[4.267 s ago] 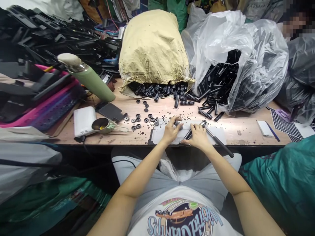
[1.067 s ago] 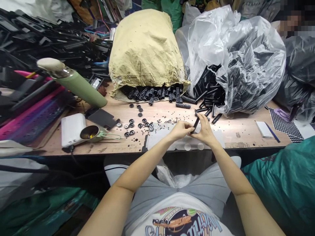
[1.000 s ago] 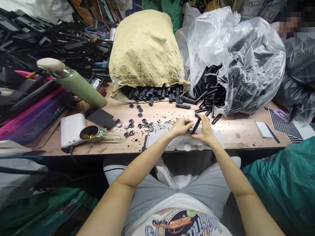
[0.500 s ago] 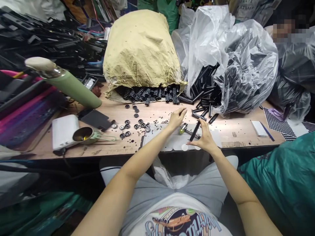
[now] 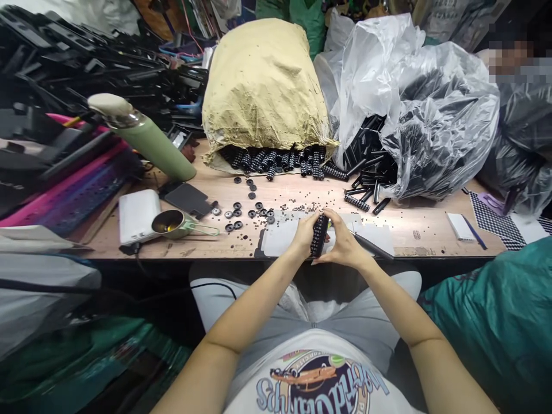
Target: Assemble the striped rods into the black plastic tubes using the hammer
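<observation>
My left hand (image 5: 305, 237) is closed around a black cylinder with rows of small white marks (image 5: 319, 236), held upright near the table's front edge. My right hand (image 5: 345, 244) curves in from the other side, its fingertips meeting the cylinder's upper end and its thumb low by the bottom end. Behind the right hand lies a hammer; its dark handle (image 5: 374, 246) sticks out to the right, while its head is mostly hidden. Both hands are above a pale flat sheet (image 5: 276, 233) on the table.
Similar marked cylinders (image 5: 271, 164) spill from a yellow sack (image 5: 267, 86). Smooth black tubes (image 5: 366, 181) spill from a clear plastic bag (image 5: 448, 115). Black discs (image 5: 237, 213) and tiny dark bits lie at left, near a green cup (image 5: 172, 224), white box (image 5: 138, 215) and green bottle (image 5: 157, 149).
My left hand has moved down and right and now holds a marked cylinder. My right hand has moved left to meet it. The black stick it held earlier is no longer distinguishable. The view has shifted.
</observation>
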The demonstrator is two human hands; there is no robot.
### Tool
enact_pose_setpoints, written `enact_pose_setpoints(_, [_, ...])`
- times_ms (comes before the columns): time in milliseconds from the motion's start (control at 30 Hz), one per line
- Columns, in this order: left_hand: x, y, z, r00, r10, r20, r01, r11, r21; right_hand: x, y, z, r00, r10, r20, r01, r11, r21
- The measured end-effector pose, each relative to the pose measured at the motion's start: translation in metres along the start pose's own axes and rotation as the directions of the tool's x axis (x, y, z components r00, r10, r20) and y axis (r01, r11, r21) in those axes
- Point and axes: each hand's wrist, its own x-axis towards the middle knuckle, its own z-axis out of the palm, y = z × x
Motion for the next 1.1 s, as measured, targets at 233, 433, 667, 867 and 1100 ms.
enact_pose_setpoints(233, [-0.009,0.000,-0.004,0.998,-0.052,0.024,0.051,0.997,0.050,-0.001,-0.007,0.009,0.989,0.147,0.025,-0.148,0.985,0.084])
enact_pose_setpoints(433, [-0.006,0.002,-0.015,0.976,-0.206,-0.074,0.210,0.976,0.050,0.002,-0.005,0.025,0.969,0.221,0.112,-0.242,0.945,0.222])
enact_pose_setpoints(667, [-0.005,0.001,-0.023,0.958,-0.270,-0.097,0.273,0.962,0.012,0.006,-0.008,0.040,0.966,0.251,0.067,-0.260,0.942,0.214])
enact_pose_setpoints(867, [-0.004,-0.005,-0.029,0.984,-0.138,-0.112,0.154,0.977,0.149,0.004,0.000,0.045,0.960,0.258,0.106,-0.278,0.908,0.314])
enact_pose_setpoints(1100, [-0.004,-0.003,-0.026,0.991,-0.106,-0.085,0.123,0.965,0.230,0.005,-0.003,0.044,0.953,0.290,0.085,-0.301,0.880,0.366])
